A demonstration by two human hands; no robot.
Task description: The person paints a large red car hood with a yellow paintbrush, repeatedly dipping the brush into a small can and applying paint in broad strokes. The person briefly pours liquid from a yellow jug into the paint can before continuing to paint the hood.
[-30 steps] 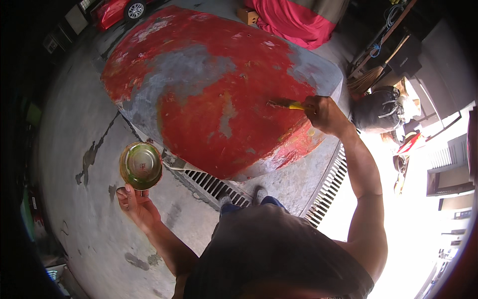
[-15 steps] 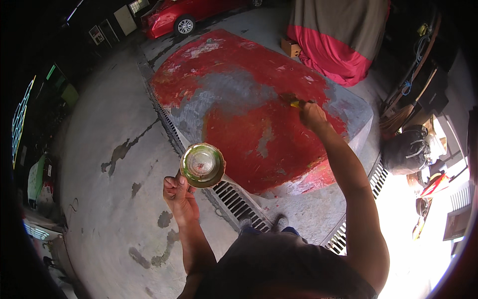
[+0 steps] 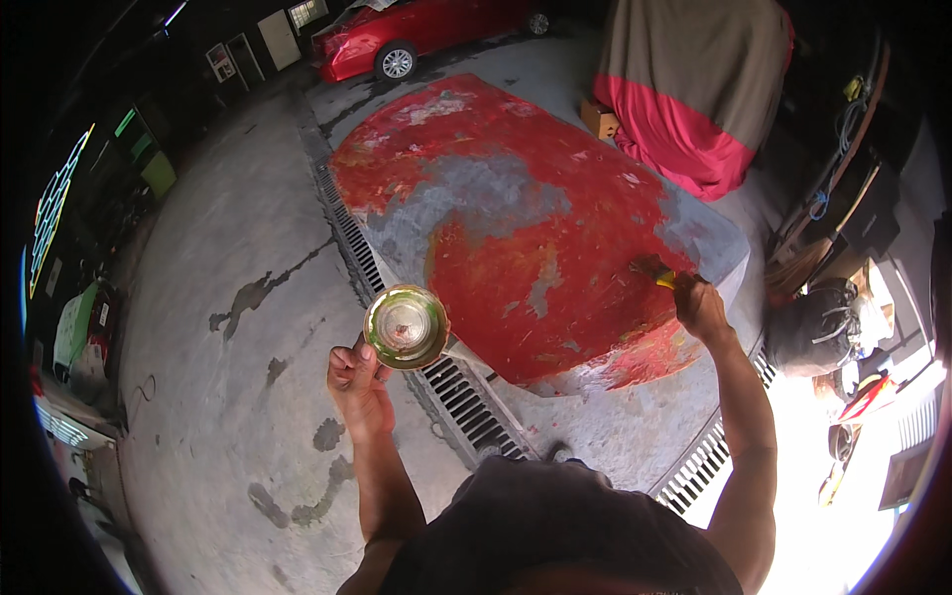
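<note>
My left hand (image 3: 362, 392) grips the edge of a small round metal can (image 3: 407, 327), its open top facing up toward me. Green and yellowish smears line its inside, with a little red at the bottom. My right hand (image 3: 701, 309) is closed around the yellow handle of a paintbrush (image 3: 665, 280). The dark bristles lie at the red area near the right side of a large, low slab-like surface (image 3: 540, 297). Patchy red covers much of that surface, with grey and pale patches showing through. What it is made of, I cannot tell.
Slotted drain grates (image 3: 476, 412) run along the floor beside the slab. A red car (image 3: 397, 45) stands at the back, next to a brown-and-red cover (image 3: 684, 99) over something tall. A cardboard box (image 3: 599, 118) sits by it. At right are a broom (image 3: 808, 258) and black bag (image 3: 813, 322).
My right hand has moved the brush to the right and nearer to me across the red surface. The left hand holds the can almost unmoved. The view has shifted slightly.
</note>
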